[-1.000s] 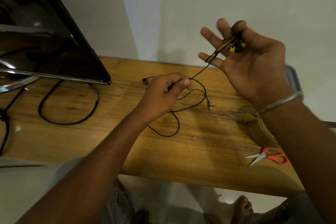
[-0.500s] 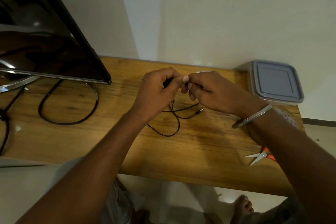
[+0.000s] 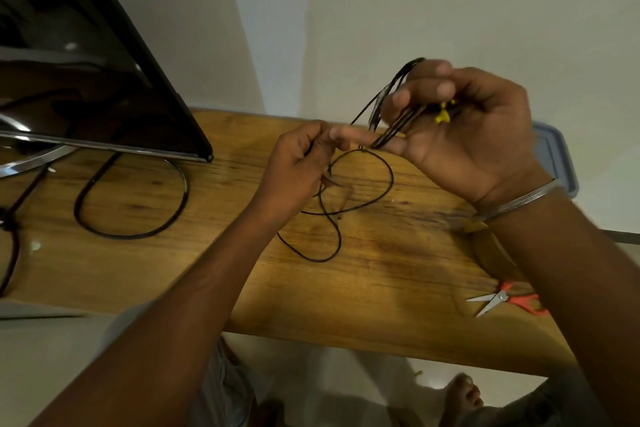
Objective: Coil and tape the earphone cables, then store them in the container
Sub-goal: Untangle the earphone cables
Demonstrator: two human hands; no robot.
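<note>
The monitor (image 3: 86, 80) stands at the left rear of the desk (image 3: 381, 288), the container (image 3: 556, 156) at its right rear. The earphone cable (image 3: 392, 180) lies partly between them, the scissors (image 3: 502, 300) at right front.

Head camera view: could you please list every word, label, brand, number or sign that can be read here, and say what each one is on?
There is no readable text in this view.
The monitor shows only dark reflections, and no brand is visible on its frame.
The container, the scissors and the earphone cable show no print or label.
</note>
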